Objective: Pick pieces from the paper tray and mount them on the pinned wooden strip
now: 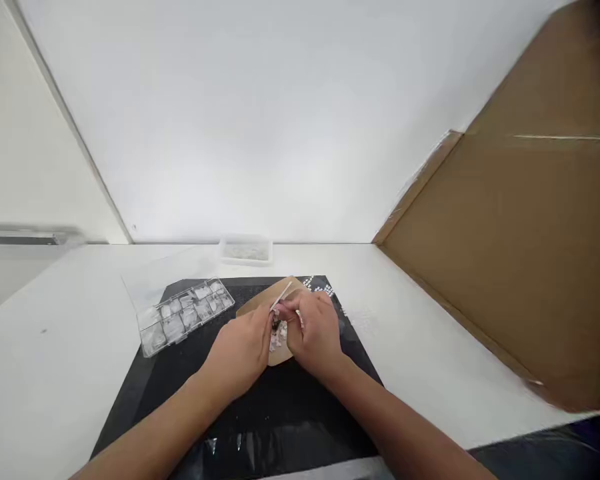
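My left hand point(241, 352) and my right hand point(316, 328) meet over a tan sheet point(260, 301), with their fingertips pressed close together. A thin white stick point(281, 295) slants up from between the fingertips, its lower end at my left fingers. My right thumb and forefinger are pinched together at the same spot; whatever is in them is too small and covered to name. Small pale pieces with some dark bits among them point(278, 338) lie on the sheet just below the fingers, partly hidden by both hands.
A clear compartment box point(187, 319) with small bags inside lies left on the black mat point(190, 407), its lid point(150, 277) raised. Behind stands a white translucent tray point(246, 252). Small white squares point(323, 287) sit at the mat's far right corner. Cardboard point(520, 253) walls the right side.
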A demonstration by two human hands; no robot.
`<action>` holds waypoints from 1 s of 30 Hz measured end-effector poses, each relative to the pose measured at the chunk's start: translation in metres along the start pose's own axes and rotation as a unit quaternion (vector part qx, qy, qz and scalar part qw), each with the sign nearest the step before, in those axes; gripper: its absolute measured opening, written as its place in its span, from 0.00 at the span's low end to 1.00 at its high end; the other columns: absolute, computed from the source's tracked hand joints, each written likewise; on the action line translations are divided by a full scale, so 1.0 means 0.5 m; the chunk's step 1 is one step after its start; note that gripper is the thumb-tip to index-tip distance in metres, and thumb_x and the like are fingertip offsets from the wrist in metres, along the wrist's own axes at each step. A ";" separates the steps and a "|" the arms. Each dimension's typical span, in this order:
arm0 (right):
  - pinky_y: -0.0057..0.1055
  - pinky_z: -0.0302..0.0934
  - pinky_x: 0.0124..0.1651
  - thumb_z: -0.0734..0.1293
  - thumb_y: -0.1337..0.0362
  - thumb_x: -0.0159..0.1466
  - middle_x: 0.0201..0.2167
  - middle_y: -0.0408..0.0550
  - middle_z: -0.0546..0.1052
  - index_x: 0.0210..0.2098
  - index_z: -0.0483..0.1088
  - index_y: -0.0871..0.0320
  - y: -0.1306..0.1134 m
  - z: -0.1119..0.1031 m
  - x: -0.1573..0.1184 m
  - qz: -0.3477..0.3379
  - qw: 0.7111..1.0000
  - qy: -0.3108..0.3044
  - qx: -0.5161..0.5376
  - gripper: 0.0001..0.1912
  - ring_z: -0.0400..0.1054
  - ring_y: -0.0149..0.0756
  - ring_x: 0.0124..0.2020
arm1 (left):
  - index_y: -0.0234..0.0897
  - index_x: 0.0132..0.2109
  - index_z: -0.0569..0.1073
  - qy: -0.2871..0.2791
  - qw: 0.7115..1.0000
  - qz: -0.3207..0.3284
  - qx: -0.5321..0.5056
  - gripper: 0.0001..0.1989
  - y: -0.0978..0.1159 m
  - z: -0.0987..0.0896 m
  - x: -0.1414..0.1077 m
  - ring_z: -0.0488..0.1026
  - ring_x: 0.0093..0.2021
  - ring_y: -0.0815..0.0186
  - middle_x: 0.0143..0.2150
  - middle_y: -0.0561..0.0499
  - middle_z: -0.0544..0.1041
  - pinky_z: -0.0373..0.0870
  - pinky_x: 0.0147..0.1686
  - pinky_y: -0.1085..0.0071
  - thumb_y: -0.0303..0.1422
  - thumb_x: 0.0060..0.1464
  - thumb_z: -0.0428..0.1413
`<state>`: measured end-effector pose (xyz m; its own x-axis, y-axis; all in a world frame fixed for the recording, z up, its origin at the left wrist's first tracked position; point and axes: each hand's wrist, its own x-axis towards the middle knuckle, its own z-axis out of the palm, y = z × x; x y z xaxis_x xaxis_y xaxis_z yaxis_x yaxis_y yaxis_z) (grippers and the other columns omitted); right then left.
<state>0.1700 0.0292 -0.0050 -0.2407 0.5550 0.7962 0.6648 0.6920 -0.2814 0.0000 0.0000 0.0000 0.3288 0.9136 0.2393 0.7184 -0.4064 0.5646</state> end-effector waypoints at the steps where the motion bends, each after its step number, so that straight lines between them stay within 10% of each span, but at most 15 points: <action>1: 0.38 0.54 0.41 0.63 0.67 0.73 0.26 0.40 0.79 0.33 0.64 0.53 0.002 0.000 0.003 0.011 1.000 0.007 -0.004 0.11 0.70 0.36 0.27 | 0.42 0.58 0.70 0.008 1.000 0.004 0.004 0.19 0.002 -0.001 -0.001 0.82 0.45 0.54 0.45 0.45 0.83 0.76 0.46 0.58 0.37 0.75 0.38; 22: 0.41 0.58 0.47 0.66 0.60 0.74 0.28 0.40 0.82 0.34 0.73 0.52 0.027 -0.023 0.023 0.106 0.990 0.002 0.093 0.11 0.77 0.37 0.32 | 0.43 0.73 0.59 0.062 0.994 0.071 0.052 0.24 -0.019 0.004 0.005 0.79 0.58 0.56 0.62 0.44 0.79 0.77 0.55 0.61 0.35 0.75 0.40; 30: 0.33 0.67 0.31 0.73 0.54 0.68 0.29 0.43 0.82 0.31 0.67 0.53 0.026 -0.030 0.023 0.268 0.881 -0.020 0.390 0.15 0.73 0.34 0.24 | 0.41 0.69 0.63 0.039 0.999 0.006 -0.015 0.22 -0.015 -0.011 0.010 0.81 0.46 0.56 0.54 0.44 0.81 0.73 0.45 0.61 0.38 0.76 0.38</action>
<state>0.1866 0.0376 0.0088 -0.0758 0.9036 0.4217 0.0072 0.4234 -0.9059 -0.0072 0.0078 0.0013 0.2879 0.9072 0.3068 0.6957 -0.4183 0.5840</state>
